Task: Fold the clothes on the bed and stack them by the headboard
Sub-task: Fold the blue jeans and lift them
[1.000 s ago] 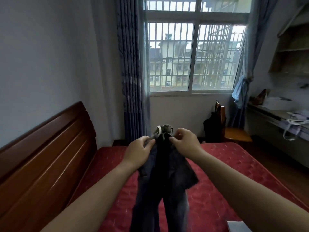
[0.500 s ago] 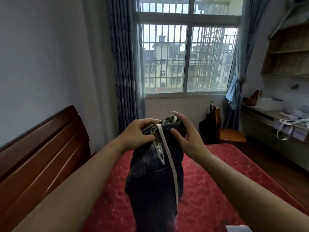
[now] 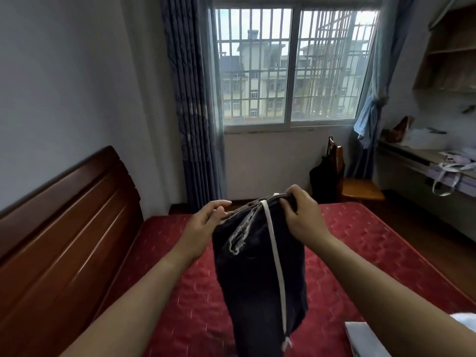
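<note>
Above the near middle of the red bed (image 3: 373, 240), a pair of dark trousers (image 3: 257, 279) is held up by the waistband. Its lower end is cut off by the bottom of the view, so whether it touches the mattress cannot be told. The left end of the waistband is pinched between the thumb and fingertips of the left hand (image 3: 203, 228). The right end is gripped by the right hand (image 3: 301, 217), whose fingers are curled over the top edge. A white drawstring (image 3: 277, 256) hangs loose down the front of the cloth.

The left pinch is judged the weaker hold. If the garment were shaken out sharply, that corner could slip free and the trousers would twist and drop in a heap. The loose drawstring could be trapped inside a fold, leaving a lump, or be snagged by a finger. Since the legs are hidden, a crooked fold could result if they are laid down unaligned.

A white item (image 3: 360, 336), only partly seen, lies at the near right, and the trousers could be spread over it by mistake. The headboard (image 3: 64, 215) stands at the left. A loosely folded bundle could spring open while being carried there.
</note>
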Demonstrator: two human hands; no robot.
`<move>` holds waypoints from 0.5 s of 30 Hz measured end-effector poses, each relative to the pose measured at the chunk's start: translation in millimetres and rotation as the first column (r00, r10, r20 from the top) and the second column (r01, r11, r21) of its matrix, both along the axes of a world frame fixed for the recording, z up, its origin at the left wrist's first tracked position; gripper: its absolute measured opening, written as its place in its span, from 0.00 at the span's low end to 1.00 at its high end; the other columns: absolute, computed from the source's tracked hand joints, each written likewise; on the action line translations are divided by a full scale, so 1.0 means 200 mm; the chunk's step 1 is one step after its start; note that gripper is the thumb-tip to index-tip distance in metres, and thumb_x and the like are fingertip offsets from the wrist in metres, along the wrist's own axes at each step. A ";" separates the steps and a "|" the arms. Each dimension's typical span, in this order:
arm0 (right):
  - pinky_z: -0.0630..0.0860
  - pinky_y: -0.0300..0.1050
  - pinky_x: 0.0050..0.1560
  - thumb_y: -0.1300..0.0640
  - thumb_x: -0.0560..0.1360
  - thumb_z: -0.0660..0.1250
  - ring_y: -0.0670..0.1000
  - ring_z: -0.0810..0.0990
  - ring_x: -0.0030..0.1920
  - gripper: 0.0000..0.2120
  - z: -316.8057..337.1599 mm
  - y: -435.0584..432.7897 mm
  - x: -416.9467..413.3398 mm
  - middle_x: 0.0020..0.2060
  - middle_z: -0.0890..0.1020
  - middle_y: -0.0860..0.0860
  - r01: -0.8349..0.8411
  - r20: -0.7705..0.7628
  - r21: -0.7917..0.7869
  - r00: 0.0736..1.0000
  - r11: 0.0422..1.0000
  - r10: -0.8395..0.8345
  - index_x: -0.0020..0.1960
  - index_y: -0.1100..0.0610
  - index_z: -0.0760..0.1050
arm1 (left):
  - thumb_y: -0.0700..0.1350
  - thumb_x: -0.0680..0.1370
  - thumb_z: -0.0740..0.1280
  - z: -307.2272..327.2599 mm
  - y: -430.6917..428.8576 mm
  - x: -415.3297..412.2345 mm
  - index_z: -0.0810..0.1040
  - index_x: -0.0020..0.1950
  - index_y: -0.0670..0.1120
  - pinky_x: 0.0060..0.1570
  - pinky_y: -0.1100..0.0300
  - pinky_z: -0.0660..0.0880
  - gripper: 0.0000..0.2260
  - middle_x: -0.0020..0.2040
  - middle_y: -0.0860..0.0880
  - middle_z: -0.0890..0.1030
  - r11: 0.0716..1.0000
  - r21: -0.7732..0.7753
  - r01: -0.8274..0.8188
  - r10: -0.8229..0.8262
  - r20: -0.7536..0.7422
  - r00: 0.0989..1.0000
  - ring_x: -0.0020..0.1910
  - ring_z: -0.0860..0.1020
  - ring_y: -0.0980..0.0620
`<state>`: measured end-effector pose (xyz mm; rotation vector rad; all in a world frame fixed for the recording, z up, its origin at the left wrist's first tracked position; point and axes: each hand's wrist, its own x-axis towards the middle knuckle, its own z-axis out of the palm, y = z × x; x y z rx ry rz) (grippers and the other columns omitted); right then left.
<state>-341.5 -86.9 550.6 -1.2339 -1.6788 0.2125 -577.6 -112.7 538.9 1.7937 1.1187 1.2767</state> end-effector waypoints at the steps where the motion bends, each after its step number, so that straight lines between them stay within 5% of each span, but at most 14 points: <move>1: 0.66 0.29 0.36 0.62 0.75 0.65 0.43 0.71 0.35 0.07 0.00 0.01 0.02 0.36 0.73 0.50 0.004 -0.021 -0.006 1.000 1.000 -0.004 0.40 0.56 0.68 | 0.60 0.71 0.66 -0.03 -0.01 0.02 0.74 0.58 0.66 0.50 0.70 0.73 0.15 0.51 0.62 0.79 1.000 -0.007 0.028 -0.028 -0.039 0.999 0.51 0.77 0.64; 3: 0.66 0.29 0.37 0.62 0.75 0.65 0.44 0.71 0.36 0.07 0.01 0.02 0.06 0.37 0.74 0.50 0.004 -0.032 -0.003 0.999 1.000 -0.004 0.41 0.56 0.68 | 0.62 0.65 0.72 -0.10 -0.02 0.09 0.66 0.67 0.65 0.57 0.71 0.70 0.31 0.59 0.62 0.74 0.998 0.067 0.017 -0.002 -0.221 0.975 0.59 0.73 0.66; 5: 0.66 0.30 0.38 0.61 0.75 0.65 0.45 0.72 0.37 0.05 0.01 0.02 0.10 0.38 0.74 0.50 -0.006 -0.005 -0.007 1.000 1.000 0.006 0.42 0.57 0.69 | 0.54 0.68 0.75 -0.13 0.00 0.18 0.70 0.66 0.60 0.58 0.68 0.71 0.28 0.58 0.58 0.74 0.979 0.195 -0.052 0.107 -0.284 0.953 0.57 0.73 0.65; 8: 0.71 0.41 0.44 0.62 0.74 0.66 0.50 0.75 0.41 0.04 0.05 0.02 0.21 0.41 0.76 0.53 -0.032 -0.009 0.023 0.999 0.999 0.032 0.47 0.58 0.72 | 0.41 0.72 0.72 -0.08 0.04 0.31 0.76 0.50 0.58 0.49 0.65 0.73 0.13 0.47 0.58 0.80 0.929 0.298 -0.221 0.268 -0.128 0.955 0.47 0.77 0.65; 12: 0.73 0.46 0.57 0.55 0.75 0.67 0.52 0.76 0.56 0.23 0.12 0.05 0.39 0.57 0.74 0.53 -0.031 -0.291 0.059 0.956 0.998 0.047 0.66 0.40 0.65 | 0.45 0.74 0.70 0.12 0.11 0.47 0.73 0.44 0.61 0.44 0.76 0.68 0.11 0.43 0.63 0.78 0.878 0.345 -0.331 0.323 0.084 0.943 0.44 0.76 0.66; 15: 0.64 0.33 0.66 0.54 0.79 0.60 0.34 0.66 0.65 0.27 0.04 0.03 0.40 0.68 0.66 0.39 -0.100 -0.398 0.053 0.911 0.994 0.113 0.74 0.41 0.54 | 0.47 0.74 0.70 0.24 0.11 0.57 0.72 0.45 0.62 0.45 0.74 0.69 0.10 0.43 0.65 0.77 0.867 0.355 -0.349 0.315 0.152 0.937 0.43 0.76 0.65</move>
